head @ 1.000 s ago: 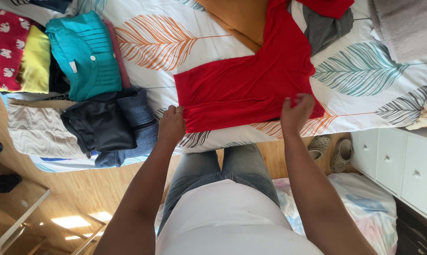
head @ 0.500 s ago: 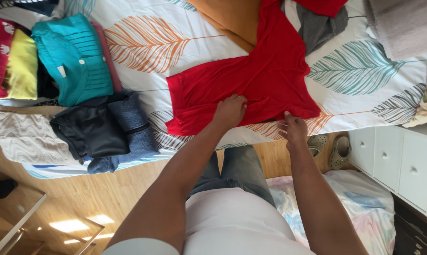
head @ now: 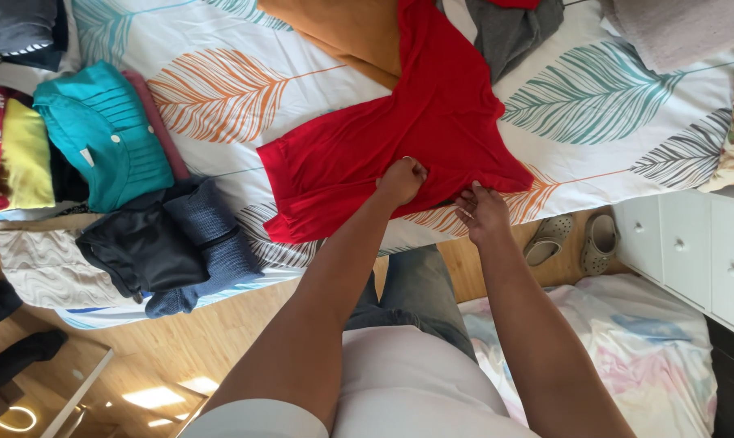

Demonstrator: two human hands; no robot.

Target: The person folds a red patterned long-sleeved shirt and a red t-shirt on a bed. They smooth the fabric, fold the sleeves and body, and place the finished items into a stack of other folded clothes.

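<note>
Looking down at: a red shirt (head: 399,138) spread flat on a bed sheet (head: 245,57) with big orange and teal leaf prints, the shirt's lower edge near the bed's front side.
Left hand (head: 401,180): fingers curled tight, knuckles up, pinching a bunch of the shirt's fabric near the middle of the hem.
Right hand (head: 482,212): sits just beside the left one at the shirt's edge, fingers bent and close together, tips on the cloth; can't really tell if it's got a proper grip.
Off to the left: a teal shirt (head: 99,134) folded on a stack, a yellow piece (head: 25,154) next to it, and a dark pile (head: 164,247) at the bed's edge.
Up top: an orange-brown cloth (head: 343,32) and a grey garment (head: 513,32), both touching the red shirt.
Floor: a pair of clogs (head: 574,239) near the white drawers (head: 691,251).
</note>
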